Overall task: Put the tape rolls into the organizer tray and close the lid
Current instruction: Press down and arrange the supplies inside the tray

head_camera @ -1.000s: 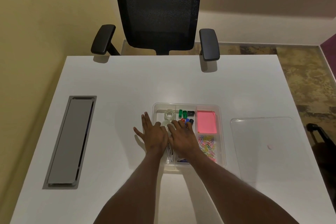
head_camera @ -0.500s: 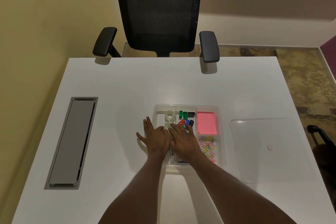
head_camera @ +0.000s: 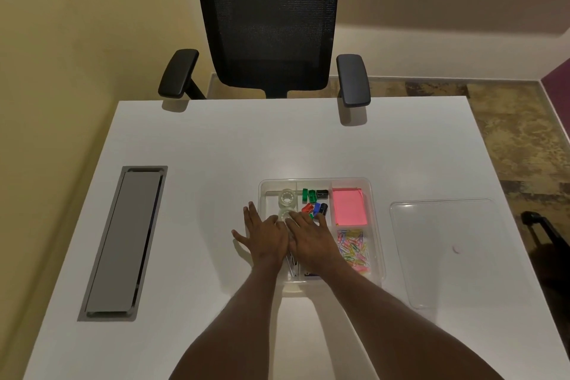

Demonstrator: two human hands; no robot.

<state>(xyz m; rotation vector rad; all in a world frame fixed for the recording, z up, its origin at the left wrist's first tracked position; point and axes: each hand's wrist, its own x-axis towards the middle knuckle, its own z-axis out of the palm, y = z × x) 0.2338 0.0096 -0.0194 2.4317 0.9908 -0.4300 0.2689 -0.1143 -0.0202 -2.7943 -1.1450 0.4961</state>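
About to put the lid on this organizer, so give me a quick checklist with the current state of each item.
1. Tape rolls in the tray: two clear tape rolls lie in the left compartment, ok.
2. More rolls under the hands: cannot tell.
3. Lid within reach, flat on the table right of the organizer tray: ok.
4. Hands off the tray: left hand and right hand lie over it, not ok.
5. Nothing sticking above the rim: cannot tell.

Organizer tray [head_camera: 377,225] sits mid-counter [head_camera: 216,148], straight ahead of you. In tray: two tape rolls [head_camera: 286,197] in far-left compartment, sharpeners [head_camera: 314,202] just right of them, sticky notes [head_camera: 349,206] far-right, paper clips [head_camera: 353,246] near-right. Lid [head_camera: 444,244] lies right of tray, apart. Cable hatch [head_camera: 123,241] well left of tray. Chair [head_camera: 265,21] behind tray, past counter's far edge.
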